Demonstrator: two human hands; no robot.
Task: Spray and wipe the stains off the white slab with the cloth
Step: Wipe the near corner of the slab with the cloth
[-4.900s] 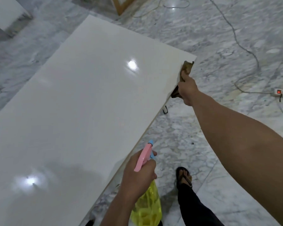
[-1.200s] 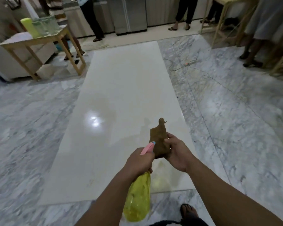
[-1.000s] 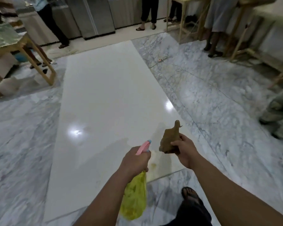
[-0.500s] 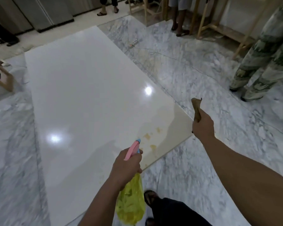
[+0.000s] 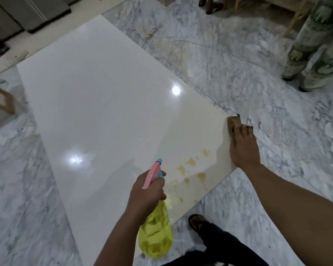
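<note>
The left hand (image 5: 145,191) grips the spray bottle (image 5: 155,235), nozzle aimed ahead. Just beyond it, between the hands, yellow stains (image 5: 190,169) remain on the slab (image 5: 104,93). The right hand (image 5: 242,148) presses the cloth (image 5: 233,123) at the slab's corner; wiping looks barely begun.
</note>
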